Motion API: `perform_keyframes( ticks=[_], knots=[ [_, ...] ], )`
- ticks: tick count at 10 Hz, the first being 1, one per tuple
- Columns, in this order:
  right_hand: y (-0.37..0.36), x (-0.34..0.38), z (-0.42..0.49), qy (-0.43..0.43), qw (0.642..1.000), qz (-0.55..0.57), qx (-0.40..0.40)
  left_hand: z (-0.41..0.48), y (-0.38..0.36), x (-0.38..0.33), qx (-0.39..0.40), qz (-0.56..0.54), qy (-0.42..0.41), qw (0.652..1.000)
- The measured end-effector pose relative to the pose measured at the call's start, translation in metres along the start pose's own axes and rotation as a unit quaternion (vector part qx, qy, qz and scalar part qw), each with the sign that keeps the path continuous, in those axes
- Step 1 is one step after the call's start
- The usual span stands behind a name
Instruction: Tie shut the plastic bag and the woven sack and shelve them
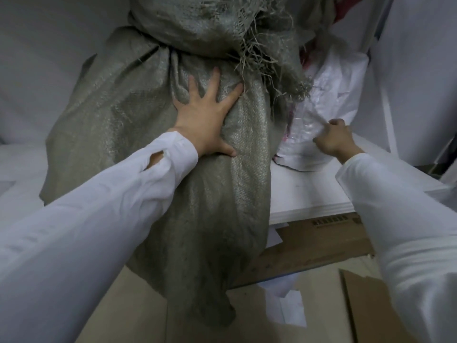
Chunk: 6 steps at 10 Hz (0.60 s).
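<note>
The woven sack (pixel 138 115) fills the middle of the view, a bulky grey-green bundle of coarse, slightly shiny weave. It is cinched at the neck on the far side, where the gathered mouth flops over and sheds pale frayed strands (pixel 249 55). Its lower corner hangs toward the near floor in a limp point. The left hand (pixel 205 120) presses flat on the sack's front, fingers (pixel 215 80) straight and spread, holding nothing.

To the right, just beside the sack, the plastic bag (pixel 338 87) lies on a stack of white boards (pixel 309 189). It is thin, white and crinkled, with red print. The right hand (pixel 333 142) grips a fold at the bag's near edge with curled fingers. Brown cardboard (pixel 321 246) lies below the boards.

The frame cuts off the sack's top, and whether the plastic bag is tied cannot be told.
</note>
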State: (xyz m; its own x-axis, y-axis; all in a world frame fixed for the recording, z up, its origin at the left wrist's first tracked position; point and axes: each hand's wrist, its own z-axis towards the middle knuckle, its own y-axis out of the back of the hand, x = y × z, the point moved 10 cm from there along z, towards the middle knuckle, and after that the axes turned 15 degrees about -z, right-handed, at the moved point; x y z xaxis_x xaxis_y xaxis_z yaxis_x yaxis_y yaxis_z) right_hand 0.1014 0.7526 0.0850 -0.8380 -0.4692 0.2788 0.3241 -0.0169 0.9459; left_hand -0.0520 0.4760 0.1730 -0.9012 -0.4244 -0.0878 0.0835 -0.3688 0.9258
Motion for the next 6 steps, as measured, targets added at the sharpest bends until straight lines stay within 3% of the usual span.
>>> perform_keyframes(
  ticks=[1,3,4,6],
  knots=[
    [0.002,0.027,-0.021,0.063,0.998,-0.015,-0.015,-0.005,0.001,-0.002,0.001,0.011,0.002,1.000],
    [0.032,0.110,-0.097,0.172,0.972,0.134,-0.094,-0.022,0.011,-0.002,0.000,0.008,0.001,1.000],
    [0.050,0.141,-0.140,0.201,0.946,0.215,-0.135,-0.040,0.024,-0.001,-0.021,-0.003,-0.010,1.000],
    [0.068,0.175,-0.210,0.184,0.936,0.243,-0.176,-0.103,0.067,0.022,-0.080,-0.032,-0.026,0.996]
  ],
)
